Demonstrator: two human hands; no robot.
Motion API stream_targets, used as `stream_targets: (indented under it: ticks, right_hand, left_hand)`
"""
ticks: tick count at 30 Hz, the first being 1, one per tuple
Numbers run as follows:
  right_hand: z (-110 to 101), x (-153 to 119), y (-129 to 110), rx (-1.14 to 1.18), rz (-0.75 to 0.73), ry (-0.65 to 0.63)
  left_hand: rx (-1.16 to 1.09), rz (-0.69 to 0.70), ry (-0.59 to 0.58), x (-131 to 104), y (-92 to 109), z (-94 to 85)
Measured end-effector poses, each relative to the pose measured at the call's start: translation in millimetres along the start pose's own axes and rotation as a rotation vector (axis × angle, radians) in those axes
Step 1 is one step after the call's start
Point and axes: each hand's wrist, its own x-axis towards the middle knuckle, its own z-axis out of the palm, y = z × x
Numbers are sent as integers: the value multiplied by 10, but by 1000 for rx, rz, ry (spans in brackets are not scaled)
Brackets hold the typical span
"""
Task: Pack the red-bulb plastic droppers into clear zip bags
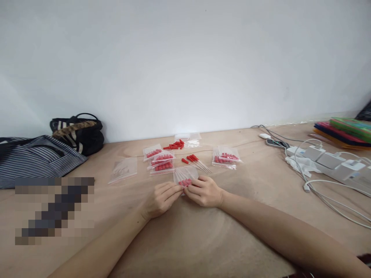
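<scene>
My left hand (164, 197) and my right hand (204, 191) meet at the near edge of a clear zip bag (184, 173), fingers pinched on it. Inside that bag lie several thin droppers with red bulbs. Just beyond my right hand are several loose droppers (193, 158), their red bulbs pointing away from me. Filled zip bags overlap in a pile (162, 163) to the left, and another filled pile (225, 157) sits to the right. Loose red bulbs (175, 145) are heaped farther back.
A flat clear bag (124, 170) lies at left, and more clear bags (191, 139) lie at the back. Striped fabric (37, 158) and a black bag (84, 135) stand far left. White chargers (333, 160), cables and colourful folders (348, 131) occupy the right. A white wall closes the back.
</scene>
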Motion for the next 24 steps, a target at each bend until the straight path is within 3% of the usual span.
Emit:
stream_targets:
  ticks: [16, 21, 24]
  right_hand:
    - [-217, -250, 132, -12, 143, -89]
    - [-166, -259, 114, 298, 377, -123]
    - [-158, -239, 111, 574, 519, -82]
  left_hand:
    - [-20, -151, 33, 0, 4, -72]
    - [-153, -91, 59, 5, 45, -74]
    - [-214, -166, 45, -8, 4, -103]
